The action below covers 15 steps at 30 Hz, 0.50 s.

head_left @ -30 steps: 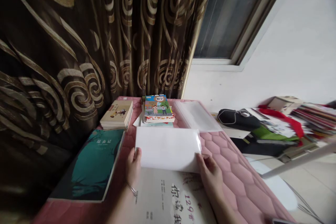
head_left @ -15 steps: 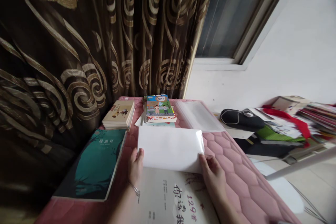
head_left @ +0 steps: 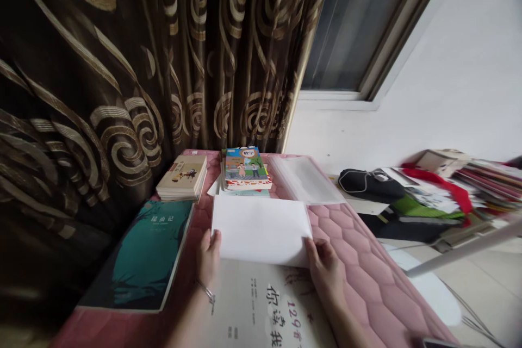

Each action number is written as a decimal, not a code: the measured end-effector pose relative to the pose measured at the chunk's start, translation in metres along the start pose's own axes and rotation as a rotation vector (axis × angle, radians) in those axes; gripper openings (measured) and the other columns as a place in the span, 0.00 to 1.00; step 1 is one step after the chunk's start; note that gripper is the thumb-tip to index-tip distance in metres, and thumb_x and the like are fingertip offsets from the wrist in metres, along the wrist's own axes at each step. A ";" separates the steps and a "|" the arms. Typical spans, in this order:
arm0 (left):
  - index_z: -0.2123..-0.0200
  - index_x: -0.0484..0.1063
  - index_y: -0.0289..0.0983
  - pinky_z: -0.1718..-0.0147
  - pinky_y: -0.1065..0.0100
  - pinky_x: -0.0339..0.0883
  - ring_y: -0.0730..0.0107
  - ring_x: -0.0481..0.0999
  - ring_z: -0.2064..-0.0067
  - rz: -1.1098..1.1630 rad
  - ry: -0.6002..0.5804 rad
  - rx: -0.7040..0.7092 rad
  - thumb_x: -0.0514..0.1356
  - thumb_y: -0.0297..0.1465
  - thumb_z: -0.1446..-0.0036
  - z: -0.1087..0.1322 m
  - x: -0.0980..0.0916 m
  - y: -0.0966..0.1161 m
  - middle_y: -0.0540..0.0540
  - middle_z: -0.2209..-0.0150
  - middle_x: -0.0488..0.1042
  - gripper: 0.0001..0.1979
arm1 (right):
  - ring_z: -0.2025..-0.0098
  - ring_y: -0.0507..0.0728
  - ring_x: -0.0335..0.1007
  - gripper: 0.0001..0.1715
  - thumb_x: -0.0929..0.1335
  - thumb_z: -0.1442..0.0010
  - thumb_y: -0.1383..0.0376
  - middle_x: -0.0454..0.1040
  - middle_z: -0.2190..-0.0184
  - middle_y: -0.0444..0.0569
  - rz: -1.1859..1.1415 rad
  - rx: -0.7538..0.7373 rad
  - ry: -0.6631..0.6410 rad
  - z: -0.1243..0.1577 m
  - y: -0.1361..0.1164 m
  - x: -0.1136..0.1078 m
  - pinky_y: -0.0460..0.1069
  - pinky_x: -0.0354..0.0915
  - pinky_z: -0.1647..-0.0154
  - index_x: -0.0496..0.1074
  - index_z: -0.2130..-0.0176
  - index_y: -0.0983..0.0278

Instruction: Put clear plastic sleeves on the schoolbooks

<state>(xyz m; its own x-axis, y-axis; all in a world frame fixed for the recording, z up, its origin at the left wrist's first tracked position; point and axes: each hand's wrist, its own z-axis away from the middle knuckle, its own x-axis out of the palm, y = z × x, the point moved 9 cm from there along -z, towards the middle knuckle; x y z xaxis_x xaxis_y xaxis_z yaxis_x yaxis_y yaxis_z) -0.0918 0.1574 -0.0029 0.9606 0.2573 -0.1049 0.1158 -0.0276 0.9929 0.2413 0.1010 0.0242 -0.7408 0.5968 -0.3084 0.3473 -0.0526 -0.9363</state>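
A blank white sheet [head_left: 261, 231] spans the space between my two hands. My left hand [head_left: 209, 255] grips its left edge, thumb on top and the other fingers mostly hidden beneath. At the lower right corner, my right hand [head_left: 324, 263] pinches the sheet between thumb and curled fingers. Directly below lies a pale grey book [head_left: 244, 304] with large dark Chinese characters and a pink "129", partly covered by my forearms. Whether the sheet is joined to this book, I cannot tell. Left of my left hand rests a teal book [head_left: 150, 255].
Beige books [head_left: 183, 176] are stacked at the back left of the pink quilted surface [head_left: 362, 283]. Beside them sits a pile of colourful textbooks [head_left: 247, 168], then clear plastic covers [head_left: 304, 179]. A cluttered shelf [head_left: 408, 196] stands at right, and a patterned curtain [head_left: 228, 54] hangs behind.
The whole view has shifted slightly, so things appear a little further left. Both hands keep their hold on the white sheet, and the glare on its right edge has faded.
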 end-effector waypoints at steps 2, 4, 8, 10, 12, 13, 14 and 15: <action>0.74 0.66 0.38 0.72 0.71 0.60 0.70 0.67 0.73 -0.085 0.025 0.020 0.54 0.50 0.47 -0.002 -0.002 0.002 0.52 0.77 0.68 0.20 | 0.71 0.58 0.67 0.30 0.63 0.49 0.38 0.73 0.75 0.49 0.011 -0.023 0.002 -0.001 0.001 0.002 0.48 0.61 0.71 0.68 0.72 0.63; 0.78 0.60 0.39 0.76 0.72 0.54 0.73 0.61 0.77 -0.180 0.054 0.044 0.53 0.50 0.48 -0.004 -0.004 0.003 0.55 0.81 0.61 0.21 | 0.70 0.58 0.67 0.30 0.62 0.48 0.39 0.74 0.74 0.49 0.029 -0.049 0.006 -0.003 0.004 0.004 0.49 0.62 0.70 0.67 0.71 0.62; 0.80 0.57 0.40 0.77 0.71 0.50 0.73 0.59 0.78 -0.361 0.080 0.090 0.51 0.47 0.47 -0.010 -0.005 0.007 0.54 0.83 0.60 0.19 | 0.70 0.60 0.69 0.29 0.61 0.48 0.39 0.74 0.72 0.52 0.087 -0.054 0.003 -0.010 0.015 0.013 0.51 0.64 0.69 0.66 0.68 0.62; 0.79 0.59 0.40 0.76 0.70 0.52 0.71 0.63 0.77 -0.406 0.070 0.088 0.50 0.45 0.45 -0.012 -0.005 0.008 0.51 0.81 0.64 0.17 | 0.69 0.60 0.70 0.29 0.61 0.47 0.40 0.75 0.70 0.53 0.098 -0.045 -0.018 -0.014 0.022 0.018 0.52 0.64 0.68 0.66 0.67 0.62; 0.76 0.62 0.40 0.74 0.70 0.55 0.69 0.67 0.75 -0.384 0.044 0.067 0.50 0.44 0.45 -0.013 -0.004 0.008 0.49 0.77 0.70 0.16 | 0.68 0.61 0.71 0.29 0.62 0.47 0.41 0.75 0.69 0.54 0.093 -0.044 -0.013 -0.017 0.026 0.020 0.52 0.65 0.68 0.66 0.65 0.63; 0.74 0.64 0.39 0.73 0.69 0.57 0.68 0.70 0.73 -0.347 0.021 0.050 0.51 0.44 0.45 -0.013 -0.004 0.008 0.48 0.75 0.72 0.15 | 0.67 0.61 0.72 0.29 0.62 0.47 0.41 0.74 0.69 0.53 0.090 -0.043 -0.006 -0.018 0.026 0.021 0.52 0.65 0.68 0.65 0.63 0.63; 0.71 0.65 0.39 0.72 0.69 0.60 0.66 0.72 0.71 -0.295 -0.012 0.032 0.53 0.45 0.46 -0.013 -0.002 0.008 0.47 0.73 0.74 0.15 | 0.67 0.60 0.72 0.29 0.62 0.47 0.42 0.74 0.69 0.53 0.091 -0.043 -0.001 -0.019 0.026 0.021 0.52 0.65 0.68 0.65 0.61 0.63; 0.68 0.66 0.38 0.70 0.68 0.63 0.65 0.74 0.68 -0.229 -0.050 0.017 0.55 0.45 0.48 -0.013 0.000 0.008 0.46 0.70 0.75 0.16 | 0.68 0.60 0.72 0.29 0.62 0.46 0.42 0.74 0.69 0.52 0.097 -0.042 -0.002 -0.019 0.025 0.021 0.52 0.65 0.68 0.64 0.60 0.63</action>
<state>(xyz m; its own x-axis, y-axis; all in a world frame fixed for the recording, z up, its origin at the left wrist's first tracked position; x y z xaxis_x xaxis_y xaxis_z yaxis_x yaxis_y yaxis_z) -0.0943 0.1693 0.0055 0.9203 0.2100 -0.3300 0.3355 0.0099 0.9420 0.2452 0.1271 -0.0027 -0.7034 0.5890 -0.3978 0.4414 -0.0766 -0.8940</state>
